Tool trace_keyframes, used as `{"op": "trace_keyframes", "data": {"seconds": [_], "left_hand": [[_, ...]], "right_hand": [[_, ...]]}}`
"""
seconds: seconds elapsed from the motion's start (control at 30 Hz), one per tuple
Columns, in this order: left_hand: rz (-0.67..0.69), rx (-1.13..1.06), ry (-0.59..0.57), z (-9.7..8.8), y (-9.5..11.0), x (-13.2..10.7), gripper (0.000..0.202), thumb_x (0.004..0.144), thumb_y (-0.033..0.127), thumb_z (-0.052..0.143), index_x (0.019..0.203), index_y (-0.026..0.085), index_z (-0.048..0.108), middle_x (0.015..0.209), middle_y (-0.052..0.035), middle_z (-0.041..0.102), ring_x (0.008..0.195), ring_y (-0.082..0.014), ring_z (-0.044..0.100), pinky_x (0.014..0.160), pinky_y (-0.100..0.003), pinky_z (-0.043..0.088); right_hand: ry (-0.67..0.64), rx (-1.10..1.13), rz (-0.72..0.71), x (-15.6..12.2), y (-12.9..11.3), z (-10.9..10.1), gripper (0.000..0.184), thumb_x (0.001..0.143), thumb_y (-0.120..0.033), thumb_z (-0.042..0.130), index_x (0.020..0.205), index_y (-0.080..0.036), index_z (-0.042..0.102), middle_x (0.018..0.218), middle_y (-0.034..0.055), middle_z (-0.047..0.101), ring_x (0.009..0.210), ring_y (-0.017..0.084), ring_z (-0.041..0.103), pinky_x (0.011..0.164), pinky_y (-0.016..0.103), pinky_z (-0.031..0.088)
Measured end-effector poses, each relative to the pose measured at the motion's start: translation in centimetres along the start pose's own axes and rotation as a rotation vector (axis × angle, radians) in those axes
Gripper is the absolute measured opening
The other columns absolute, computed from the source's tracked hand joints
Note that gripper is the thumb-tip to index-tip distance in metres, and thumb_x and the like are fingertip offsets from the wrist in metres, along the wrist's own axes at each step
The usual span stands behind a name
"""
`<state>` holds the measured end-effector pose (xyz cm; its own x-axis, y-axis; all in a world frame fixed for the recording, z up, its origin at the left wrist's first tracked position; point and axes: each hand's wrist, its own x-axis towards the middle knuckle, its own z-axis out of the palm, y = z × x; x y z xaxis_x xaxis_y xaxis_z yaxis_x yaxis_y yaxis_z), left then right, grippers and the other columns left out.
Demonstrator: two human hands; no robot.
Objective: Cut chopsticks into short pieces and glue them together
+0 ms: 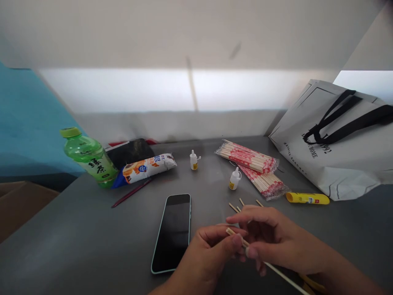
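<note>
My left hand (211, 250) and my right hand (270, 239) meet low in the head view, just above the grey table (76, 241). Both pinch the same thin wooden stick (236, 237), which runs from the left fingertips under the right hand toward the lower right. The tips of a few more short sticks (238, 205) poke out beyond the right fingers. A black phone (173, 231) lies face up just left of my left hand.
Two packs of wooden sticks (251, 166) lie behind the hands with two small glue bottles (235, 179). A yellow tube (307, 198) and a white tote bag (331, 139) sit right. A green bottle (89, 157), snack packet (147, 167) and red pen (130, 193) sit left.
</note>
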<state>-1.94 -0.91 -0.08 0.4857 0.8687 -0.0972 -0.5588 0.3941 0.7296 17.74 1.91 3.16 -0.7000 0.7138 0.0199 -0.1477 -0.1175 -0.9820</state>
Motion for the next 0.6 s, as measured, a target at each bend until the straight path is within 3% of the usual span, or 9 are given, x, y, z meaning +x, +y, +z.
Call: {"op": "trace_keyframes", "data": {"seconds": [0.1,0.2,0.37,0.47,0.6], "left_hand": [[0.034,0.013,0.088,0.0,0.2,0.0,0.021,0.083,0.037,0.085,0.093,0.019,0.086,0.077,-0.0027,0.07,0.074,-0.0132,0.058,0.078,-0.027,0.045],[0.05,0.033,0.159,0.2,0.5,0.0,0.022,0.079,0.037,0.088,0.091,0.019,0.086,0.076,-0.0016,0.07,0.073,-0.0124,0.056,0.076,-0.025,0.045],[0.062,0.006,0.27,0.3,0.6,0.1,0.022,0.075,0.037,0.091,0.089,0.02,0.086,0.08,-0.0024,0.072,0.078,-0.0135,0.058,0.084,-0.026,0.047],[0.057,0.014,0.272,0.1,0.4,0.1,0.024,0.076,0.038,0.09,0.092,0.021,0.086,0.087,-0.0045,0.074,0.081,-0.0157,0.06,0.089,-0.031,0.048],[0.059,0.119,0.278,-0.2,0.4,0.2,0.021,0.079,0.037,0.088,0.093,0.022,0.086,0.084,-0.004,0.073,0.082,-0.0163,0.06,0.087,-0.029,0.047]], "right_hand": [[0.076,-0.089,0.062,-0.1,-0.3,0.0,0.026,0.094,-0.028,0.075,0.117,-0.025,0.065,0.088,0.0,0.074,0.068,0.013,0.071,0.061,0.026,0.062],[0.177,-0.35,0.102,-0.1,-0.9,0.0,0.015,0.096,-0.034,0.071,0.101,-0.022,0.064,0.075,-0.0025,0.072,0.058,0.012,0.069,0.057,0.024,0.058],[0.206,-0.919,-0.177,0.1,-1.5,0.2,0.011,0.095,-0.028,0.072,0.105,-0.027,0.074,0.086,-0.0006,0.074,0.066,0.012,0.066,0.062,0.023,0.053],[0.218,-0.954,-0.24,0.3,-1.4,0.6,0.018,0.096,-0.025,0.069,0.113,-0.03,0.074,0.091,-0.0009,0.076,0.074,0.013,0.067,0.064,0.023,0.051],[0.221,-0.91,-0.192,0.2,-1.5,0.7,0.015,0.099,-0.025,0.065,0.107,-0.031,0.077,0.089,-0.0024,0.078,0.077,0.014,0.069,0.069,0.026,0.052]]}}
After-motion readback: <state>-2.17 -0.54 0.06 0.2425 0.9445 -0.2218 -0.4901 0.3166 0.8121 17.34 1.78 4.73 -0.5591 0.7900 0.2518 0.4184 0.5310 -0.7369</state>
